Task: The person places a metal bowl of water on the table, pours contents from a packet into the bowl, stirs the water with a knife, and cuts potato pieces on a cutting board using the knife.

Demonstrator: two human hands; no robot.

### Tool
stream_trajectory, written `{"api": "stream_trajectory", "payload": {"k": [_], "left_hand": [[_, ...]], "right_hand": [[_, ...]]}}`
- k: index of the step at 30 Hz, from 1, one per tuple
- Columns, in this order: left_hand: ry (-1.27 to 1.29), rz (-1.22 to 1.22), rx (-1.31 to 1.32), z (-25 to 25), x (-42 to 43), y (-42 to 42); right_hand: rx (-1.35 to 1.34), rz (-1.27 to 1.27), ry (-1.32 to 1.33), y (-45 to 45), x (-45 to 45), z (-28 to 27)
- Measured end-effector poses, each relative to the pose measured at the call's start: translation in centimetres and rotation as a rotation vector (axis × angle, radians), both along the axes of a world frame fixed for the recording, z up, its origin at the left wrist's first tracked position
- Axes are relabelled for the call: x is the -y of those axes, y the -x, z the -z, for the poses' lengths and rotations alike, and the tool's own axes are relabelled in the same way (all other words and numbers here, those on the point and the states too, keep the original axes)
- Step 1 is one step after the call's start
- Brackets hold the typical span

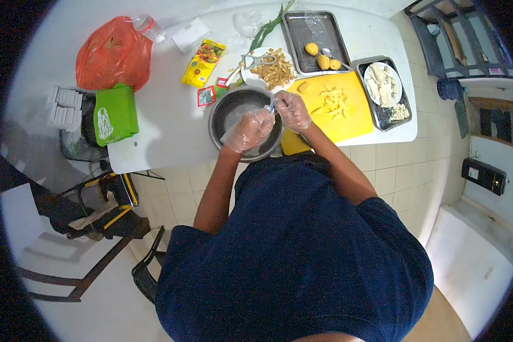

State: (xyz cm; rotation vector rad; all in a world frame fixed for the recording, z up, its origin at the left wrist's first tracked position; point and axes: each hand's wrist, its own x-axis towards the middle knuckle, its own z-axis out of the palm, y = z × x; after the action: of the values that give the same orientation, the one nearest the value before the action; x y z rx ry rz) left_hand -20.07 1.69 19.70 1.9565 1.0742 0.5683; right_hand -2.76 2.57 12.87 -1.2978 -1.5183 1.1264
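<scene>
Both hands wear clear plastic gloves and meet over the right side of a dark round bowl (pixel 218 114). My left hand (pixel 252 130) is closed, its fingers curled. My right hand (pixel 291 110) is pinched shut just beside it, near the bowl's rim. Between the fingertips shows a small bluish-white thing (pixel 272 105), too small to name. To the right lies a yellow cutting board (pixel 356 122) with cut potato pieces (pixel 334 102) on it. Behind the bowl, a white plate (pixel 251 77) bears a heap of brownish peelings (pixel 275 69) and a looped metal tool (pixel 257 59).
A dark tray (pixel 293 34) holds several whole potatoes (pixel 324 61). Another tray (pixel 385 124) carries a plate of pale food (pixel 383 85). Farther left are a yellow packet (pixel 204 62), red bag (pixel 114 54), plastic bottle (pixel 149 28) and green bag (pixel 115 114).
</scene>
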Motion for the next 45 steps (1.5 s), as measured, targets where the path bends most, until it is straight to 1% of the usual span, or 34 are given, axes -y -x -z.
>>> {"api": "stream_trajectory", "payload": {"k": [2, 5, 8, 9, 11, 14, 17, 20, 23, 26, 29, 32, 35, 38, 41, 44, 45], "left_hand": [[0.049, -0.006, -0.065, -0.6, 0.6, 0.9], [-0.079, 0.099, -0.158, -1.1, 0.9, 2.6], [-0.12, 0.077, -0.226, -1.7, 1.5, 3.7], [-0.116, 0.074, -0.242, -1.8, 1.6, 4.1], [-0.104, 0.068, -0.275, -2.1, 1.8, 5.0], [-0.169, 0.116, -0.297, -3.4, 1.6, 5.7], [-0.446, 0.063, -0.187, -2.9, 2.3, 6.5], [-0.214, 0.112, -0.274, -3.8, 1.8, 6.6], [-0.183, 0.094, -0.313, -4.4, 1.9, 6.6], [-0.057, 0.05, -0.212, -5.4, 1.4, 6.1], [-0.167, 0.127, -0.297, -3.9, 0.5, 6.7], [0.123, -0.019, -0.298, -3.9, -0.1, 6.4], [0.15, -0.05, -0.294, -0.4, -0.2, 7.0], [0.159, -0.047, -0.198, 1.8, -0.2, 7.5], [0.026, -0.051, -0.102, 3.7, 0.0, 7.8], [0.141, -0.013, -0.266, 5.1, -0.9, 8.5], [0.185, -0.047, -0.329, 5.2, -1.0, 8.4]], "right_hand": [[-0.043, -0.084, 0.076, 0.1, 0.4, 0.0], [-0.409, -0.134, 0.051, 1.7, 1.2, 0.5], [-0.357, -0.311, 0.002, 1.7, 1.5, -0.6], [-0.317, -0.346, -0.06, 1.8, 1.4, -1.4], [-0.238, -0.414, -0.183, 2.0, 1.2, -2.6], [-0.1, -0.446, -0.26, 2.5, 1.5, -1.8], [0.019, -0.505, -0.236, 2.8, 1.7, -2.3], [0.17, -0.558, -0.181, 3.3, 1.9, -2.8], [0.084, -0.613, -0.064, 4.2, 2.0, -1.0], [-0.014, -0.66, 0.067, 4.4, 2.0, -3.7], [-0.035, -0.596, 0.042, 5.8, 3.1, 0.0], [-0.414, -0.562, 0.411, 6.9, 4.7, 1.4], [-0.462, -0.546, 0.659, 7.6, 6.1, 2.6], [-0.502, -0.487, 0.647, 7.8, 6.9, 0.8], [-0.299, -0.46, 0.761, 7.6, 6.5, -1.7], [-0.399, -0.448, 0.844, 8.8, 7.1, 1.4], [-0.407, -0.429, 0.887, 9.1, 7.2, 1.7]]}}
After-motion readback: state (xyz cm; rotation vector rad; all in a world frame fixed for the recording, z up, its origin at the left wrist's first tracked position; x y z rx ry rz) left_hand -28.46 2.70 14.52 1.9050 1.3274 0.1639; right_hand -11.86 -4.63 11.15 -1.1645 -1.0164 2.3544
